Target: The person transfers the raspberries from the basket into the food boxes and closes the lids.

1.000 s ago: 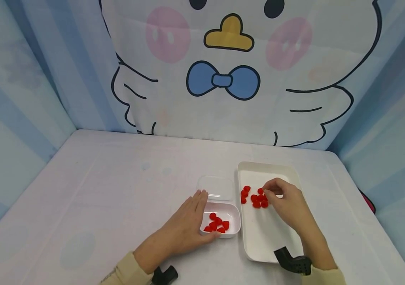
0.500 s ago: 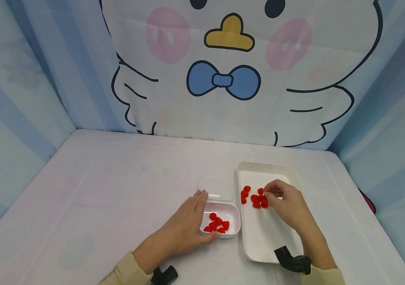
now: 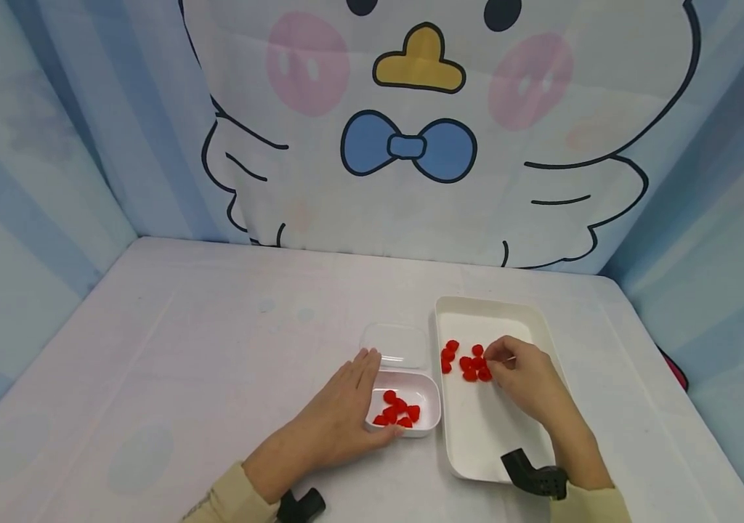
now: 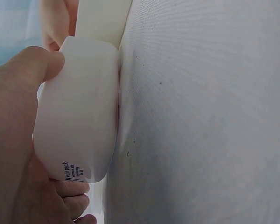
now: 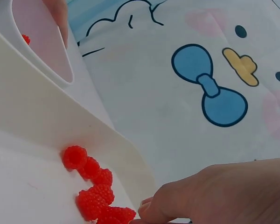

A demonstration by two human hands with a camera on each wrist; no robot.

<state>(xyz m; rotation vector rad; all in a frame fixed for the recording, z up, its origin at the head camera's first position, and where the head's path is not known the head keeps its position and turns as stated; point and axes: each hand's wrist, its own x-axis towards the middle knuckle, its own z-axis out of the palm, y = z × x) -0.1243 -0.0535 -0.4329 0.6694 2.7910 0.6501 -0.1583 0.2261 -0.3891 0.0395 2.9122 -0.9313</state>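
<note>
While the left hand [image 3: 339, 414] cups the small box [image 3: 405, 411], right hand [image 3: 522, 378] fingertips pinch a raspberry [image 3: 484, 373] in the tray [image 3: 476, 443].

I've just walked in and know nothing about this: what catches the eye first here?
Bright red raspberries stand out, clustered in a white tray on the table, where the right hand reaches them. Beside it, the left hand holds a small white box with more berries. Behind hangs a big cartoon bird cloth.
</note>
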